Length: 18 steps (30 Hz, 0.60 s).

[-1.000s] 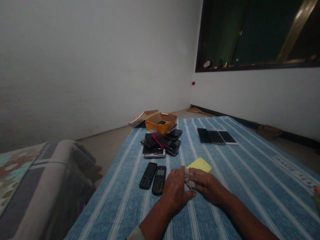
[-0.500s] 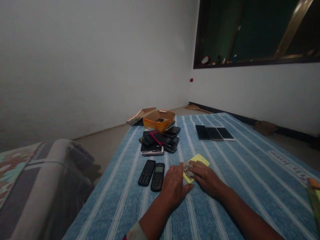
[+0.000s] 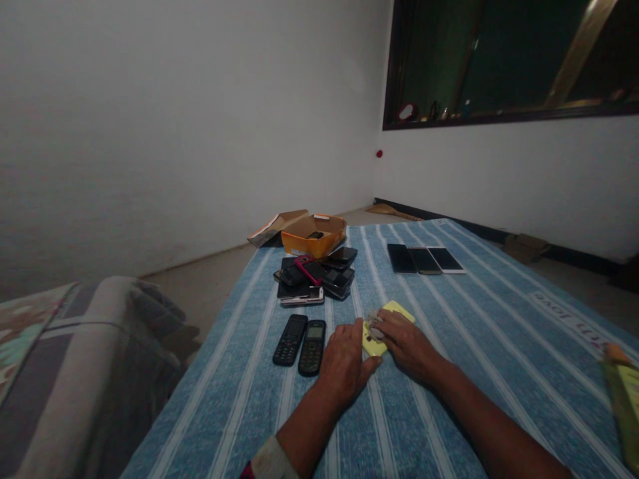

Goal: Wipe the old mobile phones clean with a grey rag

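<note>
One yellow plastic rectangle lies under the right grip, closed on crumpled pale cloth; a slip of the open left grip could nudge a black keypad phone.

- Word "love": upside down, pale letters, right side of blue striped cloth; adjoining letters unreadable
- Two keypad phones: near centre, markings too small to read

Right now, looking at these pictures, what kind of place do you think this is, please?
It is probably a plain indoor room used as a small phone workspace, perhaps in a home: mobile phones lie in groups on a blue striped cloth, beside an orange cardboard box, with bare white walls around.
</note>
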{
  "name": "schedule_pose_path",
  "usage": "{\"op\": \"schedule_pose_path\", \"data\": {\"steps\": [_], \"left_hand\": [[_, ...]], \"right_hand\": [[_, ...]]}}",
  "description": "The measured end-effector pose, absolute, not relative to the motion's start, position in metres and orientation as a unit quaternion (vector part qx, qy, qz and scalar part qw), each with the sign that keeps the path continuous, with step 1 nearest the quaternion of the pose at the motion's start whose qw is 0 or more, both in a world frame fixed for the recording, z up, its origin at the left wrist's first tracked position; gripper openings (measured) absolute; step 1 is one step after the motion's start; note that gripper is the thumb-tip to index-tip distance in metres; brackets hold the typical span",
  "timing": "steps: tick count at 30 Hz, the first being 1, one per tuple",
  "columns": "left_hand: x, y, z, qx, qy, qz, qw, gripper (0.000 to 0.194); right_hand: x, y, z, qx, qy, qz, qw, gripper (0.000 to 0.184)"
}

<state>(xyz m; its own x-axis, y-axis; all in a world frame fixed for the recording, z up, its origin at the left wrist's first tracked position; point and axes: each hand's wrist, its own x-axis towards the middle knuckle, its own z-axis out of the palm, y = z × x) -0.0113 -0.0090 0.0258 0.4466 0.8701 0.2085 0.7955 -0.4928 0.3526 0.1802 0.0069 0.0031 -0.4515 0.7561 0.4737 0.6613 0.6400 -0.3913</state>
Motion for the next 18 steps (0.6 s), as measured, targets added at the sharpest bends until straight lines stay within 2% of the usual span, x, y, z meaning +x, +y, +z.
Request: {"op": "schedule_pose_path", "data": {"steps": [9,18], "left_hand": [[-0.009,-0.011,0.033,0.835,0.515,0.159,0.112,0.066],[-0.009,-0.011,0.03,0.828,0.521,0.176,0.11,0.068]], "right_hand": [[0.203,0.029,-0.014,-0.541,-0.78,0.037,0.311,0.037],[0.203,0.03,-0.01,-0.583,-0.753,0.041,0.302,0.037]]}}
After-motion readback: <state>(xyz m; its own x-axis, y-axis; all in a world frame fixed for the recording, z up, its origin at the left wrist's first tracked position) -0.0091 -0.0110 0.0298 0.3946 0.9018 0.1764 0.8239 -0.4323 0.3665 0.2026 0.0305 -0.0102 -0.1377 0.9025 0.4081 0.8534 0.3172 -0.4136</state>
